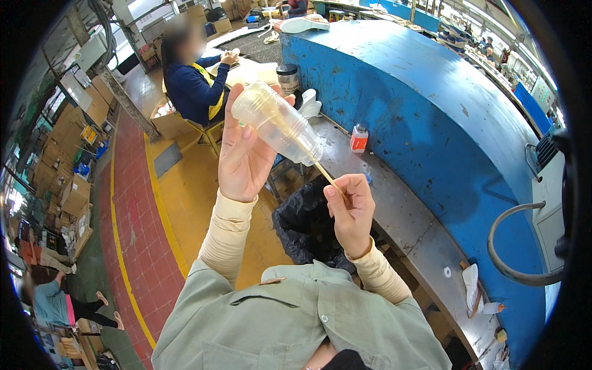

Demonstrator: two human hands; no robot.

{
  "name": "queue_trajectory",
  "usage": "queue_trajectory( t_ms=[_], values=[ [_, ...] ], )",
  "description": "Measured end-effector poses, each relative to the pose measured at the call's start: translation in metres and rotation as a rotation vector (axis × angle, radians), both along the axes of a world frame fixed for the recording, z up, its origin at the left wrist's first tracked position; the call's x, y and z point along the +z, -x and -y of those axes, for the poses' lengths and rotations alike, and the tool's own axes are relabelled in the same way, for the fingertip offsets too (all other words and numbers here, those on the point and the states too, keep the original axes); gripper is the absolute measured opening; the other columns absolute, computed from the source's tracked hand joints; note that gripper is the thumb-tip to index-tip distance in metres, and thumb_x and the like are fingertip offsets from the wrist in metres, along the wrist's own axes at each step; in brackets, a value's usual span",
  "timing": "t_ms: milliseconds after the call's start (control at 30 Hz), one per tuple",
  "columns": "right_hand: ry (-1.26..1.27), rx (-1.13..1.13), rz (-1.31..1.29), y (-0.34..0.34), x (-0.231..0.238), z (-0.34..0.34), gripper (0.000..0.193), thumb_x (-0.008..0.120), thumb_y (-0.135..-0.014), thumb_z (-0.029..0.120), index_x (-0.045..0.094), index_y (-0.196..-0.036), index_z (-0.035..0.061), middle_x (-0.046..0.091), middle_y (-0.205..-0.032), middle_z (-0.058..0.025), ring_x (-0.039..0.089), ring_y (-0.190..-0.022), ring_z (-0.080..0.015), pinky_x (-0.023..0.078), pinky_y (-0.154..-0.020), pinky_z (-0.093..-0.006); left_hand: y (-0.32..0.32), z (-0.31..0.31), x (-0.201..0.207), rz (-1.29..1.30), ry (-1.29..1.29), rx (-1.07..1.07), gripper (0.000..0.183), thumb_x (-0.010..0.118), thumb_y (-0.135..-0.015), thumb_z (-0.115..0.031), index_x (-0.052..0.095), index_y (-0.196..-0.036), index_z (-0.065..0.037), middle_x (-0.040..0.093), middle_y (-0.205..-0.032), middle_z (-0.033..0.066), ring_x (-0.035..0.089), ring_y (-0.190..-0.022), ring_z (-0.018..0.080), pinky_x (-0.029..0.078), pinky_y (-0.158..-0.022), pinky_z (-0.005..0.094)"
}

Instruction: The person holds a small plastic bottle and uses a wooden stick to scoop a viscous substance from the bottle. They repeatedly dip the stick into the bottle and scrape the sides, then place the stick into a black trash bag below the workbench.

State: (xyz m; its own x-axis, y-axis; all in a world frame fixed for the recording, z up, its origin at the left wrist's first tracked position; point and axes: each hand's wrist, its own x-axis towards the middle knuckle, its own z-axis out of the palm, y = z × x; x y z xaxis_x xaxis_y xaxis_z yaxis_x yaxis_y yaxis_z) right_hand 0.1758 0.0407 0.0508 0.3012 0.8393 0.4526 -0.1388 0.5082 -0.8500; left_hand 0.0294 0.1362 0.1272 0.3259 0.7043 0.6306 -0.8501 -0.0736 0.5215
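Clear bottle (274, 121): held up in front of the person, tilted, narrow end lower right
Thin stick (327, 174): reaching that narrow end
Left grip (248, 157): fingers and thumb wrapped around the bottle
Right grip (353, 209): pinched closed on the stick
Grey bench (407, 213): red-and-white container (359, 139) standing on it

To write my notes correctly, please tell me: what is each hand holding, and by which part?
The left hand holds the clear plastic container around its upper, wider part; the right hand pinches the thin stick by its lower part.
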Motion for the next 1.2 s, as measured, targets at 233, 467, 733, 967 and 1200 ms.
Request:
queue_trajectory(
  t_ms=[233,467,733,967,1200],
  values=[
    [0.111,0.14,0.22,-0.015,-0.006,0.002,0.013,0.055,-0.093,0.01,0.052,-0.103,0.0017,0.044,-0.068,0.0037,0.036,-0.061,-0.0025,0.027,-0.053,-0.0182,-0.001,0.0,0.003,0.054,-0.057,-0.054,0.051,0.052,-0.09,-0.012,0.035,-0.137,-0.023,0.033,-0.14,0.0238,0.034,-0.129,0.0424,0.032,-0.107,0.0504],
    [-0.015,0.066,-0.006,-0.001,0.003,0.003,0.014,0.056,-0.092,0.011,0.052,-0.102,0.0021,0.042,-0.066,0.0065,0.035,-0.058,-0.0008,0.027,-0.053,-0.0158,-0.001,0.005,0.005,0.094,0.078,-0.096,0.049,0.05,-0.086,-0.011,0.04,-0.133,-0.022,0.033,-0.14,0.0249,0.035,-0.129,0.0426,0.031,-0.106,0.0524],
    [0.068,0.193,-0.139,0.004,0.004,0.006,0.012,0.056,-0.093,0.013,0.056,-0.095,0.0013,0.046,-0.065,0.0063,0.034,-0.051,0.0002,0.026,-0.045,-0.0173,0.001,0.001,-0.005,0.058,-0.018,-0.091,0.043,0.051,-0.089,-0.02,0.044,-0.13,-0.024,0.029,-0.145,0.0189,0.033,-0.131,0.0368,0.021,-0.109,0.0579],
    [0.079,0.28,-0.324,0.004,0.005,0.006,0.008,0.058,-0.091,0.011,0.056,-0.09,0.0029,0.047,-0.065,0.0054,0.032,-0.049,0.0003,0.023,-0.043,-0.0179,-0.009,0.015,0.005,0.088,0.107,0.045,0.049,0.06,-0.083,-0.004,0.039,-0.124,-0.019,0.046,-0.128,0.0153,0.045,-0.122,0.0333,0.039,-0.102,0.0453],
    [-0.021,0.28,-0.341,0.006,0.009,-0.004,0.008,0.058,-0.091,0.01,0.056,-0.09,0.0022,0.045,-0.064,0.0058,0.031,-0.048,-0.0004,0.022,-0.042,-0.0184,-0.01,0.009,0.0,0.097,0.071,0.014,0.048,0.058,-0.082,-0.001,0.04,-0.123,-0.018,0.047,-0.127,0.0146,0.047,-0.119,0.0328,0.04,-0.101,0.0455]
  ],
)
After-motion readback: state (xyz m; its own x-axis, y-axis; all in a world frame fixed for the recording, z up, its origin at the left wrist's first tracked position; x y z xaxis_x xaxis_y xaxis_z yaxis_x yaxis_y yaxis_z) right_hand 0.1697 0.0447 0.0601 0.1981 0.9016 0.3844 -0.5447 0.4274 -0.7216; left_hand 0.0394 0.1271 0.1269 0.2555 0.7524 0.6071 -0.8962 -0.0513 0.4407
